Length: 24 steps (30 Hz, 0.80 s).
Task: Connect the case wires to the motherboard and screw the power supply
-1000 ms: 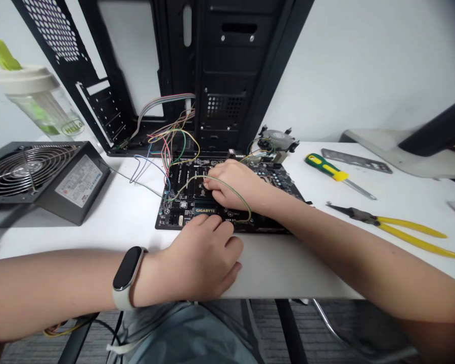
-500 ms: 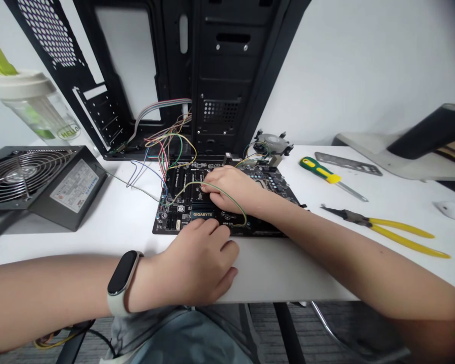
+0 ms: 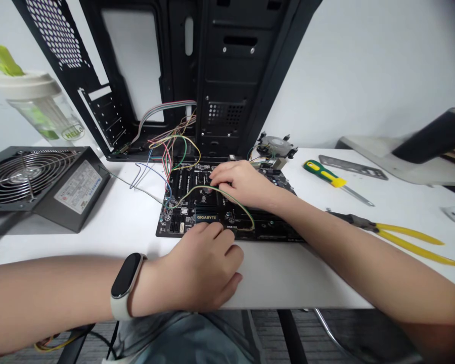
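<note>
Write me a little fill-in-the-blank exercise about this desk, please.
The black rectangular circuit board bears yellowish lettering that reads ____.
The dark metal pliers have ____ handles.
The black-screened wristband with a pale strap circles the person's ____ wrist.

Missing words: GIGABYTE; yellow; left.

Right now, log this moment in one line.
left hand: at near edge of board | right hand: over board, contact unclear | board: flat on table | pliers, screwdriver: right of board
</note>
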{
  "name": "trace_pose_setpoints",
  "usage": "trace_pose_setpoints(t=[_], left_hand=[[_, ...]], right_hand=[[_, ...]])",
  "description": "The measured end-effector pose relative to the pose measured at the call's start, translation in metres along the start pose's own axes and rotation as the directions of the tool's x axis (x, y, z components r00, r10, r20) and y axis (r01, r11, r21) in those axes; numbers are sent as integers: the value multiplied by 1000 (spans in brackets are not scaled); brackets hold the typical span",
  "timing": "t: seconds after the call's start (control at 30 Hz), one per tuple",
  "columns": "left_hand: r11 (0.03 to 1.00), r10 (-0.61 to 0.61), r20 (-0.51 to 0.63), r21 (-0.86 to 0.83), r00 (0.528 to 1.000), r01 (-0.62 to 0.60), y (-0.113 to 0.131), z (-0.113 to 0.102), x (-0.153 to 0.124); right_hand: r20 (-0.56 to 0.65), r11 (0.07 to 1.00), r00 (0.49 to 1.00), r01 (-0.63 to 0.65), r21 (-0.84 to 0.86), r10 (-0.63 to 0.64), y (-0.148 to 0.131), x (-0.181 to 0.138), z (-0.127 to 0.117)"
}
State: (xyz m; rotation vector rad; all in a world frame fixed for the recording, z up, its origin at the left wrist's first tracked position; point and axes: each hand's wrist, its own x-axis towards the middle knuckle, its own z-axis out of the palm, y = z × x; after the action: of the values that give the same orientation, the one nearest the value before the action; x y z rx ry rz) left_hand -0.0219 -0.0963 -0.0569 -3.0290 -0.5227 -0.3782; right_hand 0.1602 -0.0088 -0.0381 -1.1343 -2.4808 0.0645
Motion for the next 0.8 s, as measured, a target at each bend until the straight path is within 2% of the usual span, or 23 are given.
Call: trace_pose_setpoints(t=[0.27,0.43,0.8], left_hand=[[1000,-3,-20,9,1000,3,1,1,-1],[1000,-4,-28,5,1000,4,1,1,2],[1000,-1,-33,17,999,2,2,2,2]], right_hand=[[111,1000,994,8,30,-11,-5,5,0],[181,998,981,-67,-14,69,-10,10,-2],[214,983,959,-184,-25,185,-17,15,-3]])
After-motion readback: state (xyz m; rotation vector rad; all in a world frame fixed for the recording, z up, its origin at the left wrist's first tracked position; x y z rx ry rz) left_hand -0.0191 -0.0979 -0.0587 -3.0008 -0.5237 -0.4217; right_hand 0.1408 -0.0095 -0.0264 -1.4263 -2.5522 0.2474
